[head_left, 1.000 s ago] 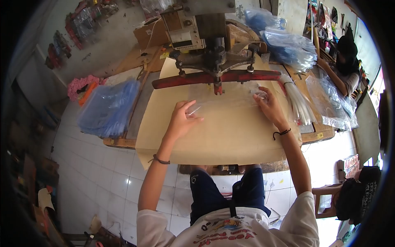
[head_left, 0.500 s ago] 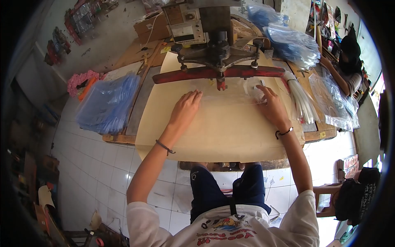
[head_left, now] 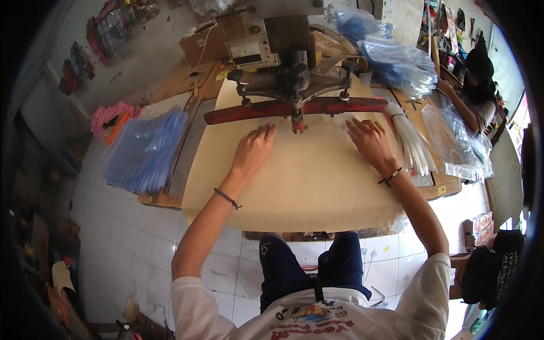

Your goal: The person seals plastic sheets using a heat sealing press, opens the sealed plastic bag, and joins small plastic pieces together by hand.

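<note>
A large tan sheet [head_left: 283, 187] covers the middle of the table beneath a press with a long red bar [head_left: 243, 111]. My left hand [head_left: 254, 148] lies flat, palm down, its fingertips just below the bar's left half. Under the bar's right half my right hand [head_left: 371, 141] rests with its fingers spread. Clear plastic [head_left: 324, 123] lies between the fingertips, close to the bar; its edges are hard to make out. Both palms are hidden.
Bluish plastic sheets [head_left: 147, 150] are stacked at the left, beside pink cloth [head_left: 110, 120]. Clear strips [head_left: 412, 141] and plastic bags [head_left: 453, 136] lie right, with more bags [head_left: 396, 62] behind. Another person [head_left: 479, 85] is at the far right.
My left hand has gone from a loosely curled pose to lying flat, nearer the bar. My right hand has flattened from its curled grip at the clear plastic.
</note>
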A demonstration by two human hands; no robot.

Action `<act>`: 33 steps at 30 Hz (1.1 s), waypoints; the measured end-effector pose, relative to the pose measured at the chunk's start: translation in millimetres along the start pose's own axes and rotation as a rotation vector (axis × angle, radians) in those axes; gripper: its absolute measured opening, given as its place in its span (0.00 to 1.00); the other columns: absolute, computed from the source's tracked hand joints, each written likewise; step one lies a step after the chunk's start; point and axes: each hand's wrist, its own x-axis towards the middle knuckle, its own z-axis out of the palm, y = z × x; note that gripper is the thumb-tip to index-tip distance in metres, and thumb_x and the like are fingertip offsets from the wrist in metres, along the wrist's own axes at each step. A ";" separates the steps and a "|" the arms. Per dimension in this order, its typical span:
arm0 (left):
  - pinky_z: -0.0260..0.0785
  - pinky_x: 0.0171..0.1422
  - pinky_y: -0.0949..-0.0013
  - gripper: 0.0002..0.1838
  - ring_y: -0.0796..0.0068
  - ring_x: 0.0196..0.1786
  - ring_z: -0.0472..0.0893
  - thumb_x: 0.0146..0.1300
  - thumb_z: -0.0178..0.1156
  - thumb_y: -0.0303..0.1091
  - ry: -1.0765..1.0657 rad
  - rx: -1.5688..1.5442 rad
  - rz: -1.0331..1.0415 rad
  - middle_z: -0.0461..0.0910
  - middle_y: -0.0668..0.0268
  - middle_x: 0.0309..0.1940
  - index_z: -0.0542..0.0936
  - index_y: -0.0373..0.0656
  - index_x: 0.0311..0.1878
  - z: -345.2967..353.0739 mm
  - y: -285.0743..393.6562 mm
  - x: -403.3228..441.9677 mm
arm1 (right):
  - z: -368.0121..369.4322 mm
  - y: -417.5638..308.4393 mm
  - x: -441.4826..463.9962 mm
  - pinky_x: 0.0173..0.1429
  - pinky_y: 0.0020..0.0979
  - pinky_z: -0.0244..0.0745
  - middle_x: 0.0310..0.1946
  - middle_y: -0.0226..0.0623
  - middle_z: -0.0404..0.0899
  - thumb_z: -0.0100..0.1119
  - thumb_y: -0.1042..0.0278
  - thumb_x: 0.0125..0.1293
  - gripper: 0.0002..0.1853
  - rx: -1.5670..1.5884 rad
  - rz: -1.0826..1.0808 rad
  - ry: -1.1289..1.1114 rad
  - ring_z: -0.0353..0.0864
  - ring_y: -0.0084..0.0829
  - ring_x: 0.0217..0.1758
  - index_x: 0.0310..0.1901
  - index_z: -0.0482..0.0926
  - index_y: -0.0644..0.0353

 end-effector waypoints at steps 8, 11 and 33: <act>0.83 0.59 0.58 0.20 0.56 0.58 0.86 0.68 0.55 0.26 -0.051 -0.105 -0.081 0.84 0.48 0.57 0.79 0.32 0.63 22.1 1.8 9.1 | 7.6 9.1 8.0 0.64 0.40 0.75 0.59 0.40 0.84 0.58 0.61 0.73 0.18 0.019 -0.004 -0.044 0.81 0.36 0.59 0.59 0.79 0.60; 0.82 0.60 0.58 0.21 0.56 0.59 0.85 0.68 0.56 0.27 -0.083 -0.184 -0.140 0.83 0.49 0.58 0.78 0.32 0.64 18.8 1.4 12.7 | -2.9 6.5 12.7 0.65 0.40 0.76 0.58 0.40 0.84 0.58 0.63 0.73 0.18 0.091 0.004 -0.092 0.82 0.37 0.59 0.59 0.79 0.62; 0.85 0.41 0.62 0.17 0.60 0.38 0.89 0.64 0.62 0.34 0.016 -0.092 -0.085 0.87 0.54 0.44 0.82 0.36 0.53 34.2 -7.4 24.4 | 12.5 17.3 14.4 0.61 0.37 0.81 0.53 0.38 0.86 0.64 0.65 0.66 0.18 0.100 -0.095 0.064 0.86 0.37 0.55 0.58 0.82 0.55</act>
